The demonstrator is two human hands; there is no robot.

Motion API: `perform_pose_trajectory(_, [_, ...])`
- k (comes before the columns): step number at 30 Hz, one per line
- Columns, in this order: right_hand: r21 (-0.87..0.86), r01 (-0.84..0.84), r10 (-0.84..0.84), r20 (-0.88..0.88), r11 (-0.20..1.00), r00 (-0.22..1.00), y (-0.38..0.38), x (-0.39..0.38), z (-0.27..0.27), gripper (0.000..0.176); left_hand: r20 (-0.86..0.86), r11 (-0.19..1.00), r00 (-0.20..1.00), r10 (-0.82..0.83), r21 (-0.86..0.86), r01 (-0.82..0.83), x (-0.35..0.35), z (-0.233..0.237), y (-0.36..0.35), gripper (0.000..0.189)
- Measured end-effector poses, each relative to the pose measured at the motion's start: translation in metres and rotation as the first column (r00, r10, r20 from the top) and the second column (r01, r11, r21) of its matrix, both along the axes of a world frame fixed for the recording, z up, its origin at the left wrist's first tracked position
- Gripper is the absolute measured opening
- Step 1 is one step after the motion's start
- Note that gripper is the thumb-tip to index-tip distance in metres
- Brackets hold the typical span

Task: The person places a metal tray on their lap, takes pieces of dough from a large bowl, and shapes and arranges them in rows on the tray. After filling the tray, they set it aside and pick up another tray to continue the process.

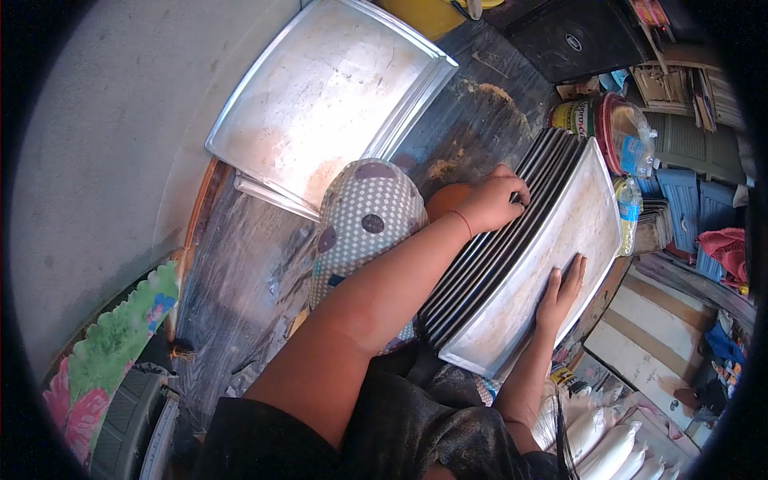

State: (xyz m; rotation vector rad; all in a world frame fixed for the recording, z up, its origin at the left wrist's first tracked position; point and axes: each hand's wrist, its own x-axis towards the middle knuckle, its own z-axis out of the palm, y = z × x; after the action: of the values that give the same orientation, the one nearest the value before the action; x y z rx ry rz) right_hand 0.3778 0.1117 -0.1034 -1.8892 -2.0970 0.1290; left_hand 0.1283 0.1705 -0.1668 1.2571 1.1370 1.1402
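Note:
A stack of metal baking trays [552, 240] stands on edge and tilted in front of me, its dark rims packed close together. My left hand [498, 200] reaches across to the far side of these rims, fingers curled round an edge; the fingertips are partly hidden. Flat against the pale face of the nearest tray lies my right hand [564, 292], fingers stretched out. Between my left arm and another pile of trays [320, 96] bulges checked fabric [372, 204] with dark spots. A round orange-brown thing [448, 198] shows partly behind my left wrist.
The worn dark tabletop [248, 264] has scuffs and crumbs. At right stand a plastic tub [572, 118], a large clear container [628, 136] and a bottle [630, 214]. White filled bags [600, 436] lie lower right. A black panel [572, 40] stands at the back; a grey wall [104, 120] borders the left.

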Motion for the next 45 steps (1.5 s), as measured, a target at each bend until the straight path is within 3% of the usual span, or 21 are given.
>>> perform_pose_trajectory(7, [0.007,-0.004,0.004,0.009,1.000,1.000,0.000,0.000,0.001,0.059,0.086,1.000,0.996,0.000,-0.002,0.000,0.003,0.002,0.002,0.018])
perform_pose_trajectory(10, [0.008,-0.002,0.002,0.022,1.000,1.000,0.000,0.000,0.001,0.059,0.041,0.999,0.999,0.011,0.042,-0.013,0.004,0.002,-0.001,0.021])
perform_pose_trajectory(23, [0.014,-0.008,0.008,0.006,1.000,1.000,-0.001,-0.001,0.002,0.059,0.185,0.988,0.982,0.048,0.135,-0.074,0.005,0.010,-0.002,0.015])
perform_pose_trajectory(25, [0.025,-0.008,0.008,0.008,1.000,1.000,-0.001,-0.002,0.002,0.058,0.096,0.992,0.994,-0.061,0.112,0.050,-0.002,0.015,-0.004,0.022])
perform_pose_trajectory(27, [0.032,-0.005,0.007,-0.042,0.999,0.999,-0.001,-0.002,0.001,0.056,0.078,0.991,0.995,-0.066,0.124,0.056,-0.001,0.015,-0.004,0.022])
perform_pose_trajectory(31, [0.056,-0.015,0.013,0.033,0.998,0.999,-0.001,-0.004,0.004,0.059,0.093,0.981,0.995,-0.040,0.191,0.022,0.006,0.013,-0.002,0.029])
perform_pose_trajectory(35, [0.052,0.029,-0.031,0.034,0.998,0.999,-0.002,-0.004,0.005,0.063,-0.159,0.971,0.987,-0.003,0.237,0.041,0.001,0.025,-0.008,0.042])
perform_pose_trajectory(36, [0.051,0.044,-0.046,0.030,0.998,0.998,-0.002,-0.006,0.007,0.064,-0.144,0.969,0.989,0.021,0.245,0.015,0.004,0.026,-0.008,0.046])
perform_pose_trajectory(37, [0.048,0.060,-0.061,0.025,0.997,0.998,-0.003,-0.008,0.009,0.065,-0.004,0.977,1.000,0.024,0.210,-0.023,0.009,0.024,-0.008,0.049])
perform_pose_trajectory(39, [0.050,0.073,-0.074,0.009,0.996,0.997,-0.004,-0.008,0.010,0.068,-0.102,0.947,0.995,-0.015,0.318,0.047,0.009,0.026,-0.009,0.048])
perform_pose_trajectory(45, [0.010,0.120,-0.120,0.009,0.993,0.993,-0.005,-0.009,0.012,0.070,-0.169,0.959,0.983,-0.067,0.262,0.110,0.008,0.025,-0.009,0.041])
